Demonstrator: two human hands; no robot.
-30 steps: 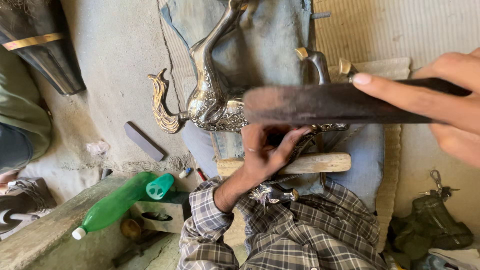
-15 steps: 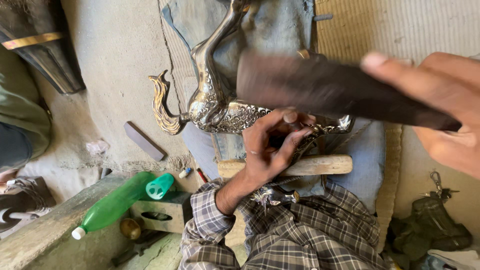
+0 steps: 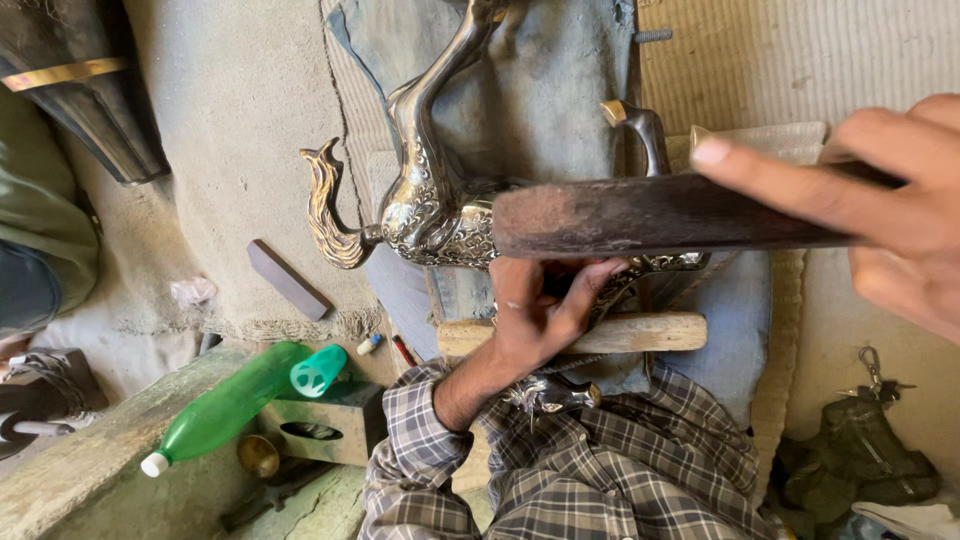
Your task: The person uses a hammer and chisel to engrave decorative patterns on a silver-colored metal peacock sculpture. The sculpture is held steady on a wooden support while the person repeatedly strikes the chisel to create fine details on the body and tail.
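Observation:
A silver metal horse figure (image 3: pixel 425 200) with a brass tail lies on blue denim cloth (image 3: pixel 540 90) across my lap. It rests over a pale wooden stick (image 3: pixel 650 332). My left hand (image 3: pixel 535 310), in a plaid sleeve, reaches up from below. Its fingers are curled on the figure's engraved body. My right hand (image 3: pixel 880 200) comes in large from the right edge and grips a dark wooden bar (image 3: pixel 640 215). The bar lies level over the figure, just above my left fingers, and hides whatever they pinch.
A green plastic bottle (image 3: pixel 225 405) and a green cap (image 3: pixel 318 370) lie lower left by a small box (image 3: pixel 330 425). A dark flat stone (image 3: pixel 288 280) rests on the mat. Keys (image 3: pixel 878 372) and a dark bag (image 3: pixel 860 460) sit lower right. Another person's clothing (image 3: pixel 40 250) shows at the left.
The dark bar in my right hand tilted up toward the camera half a second ago and is now level over the figure again. My left hand stayed on the figure.

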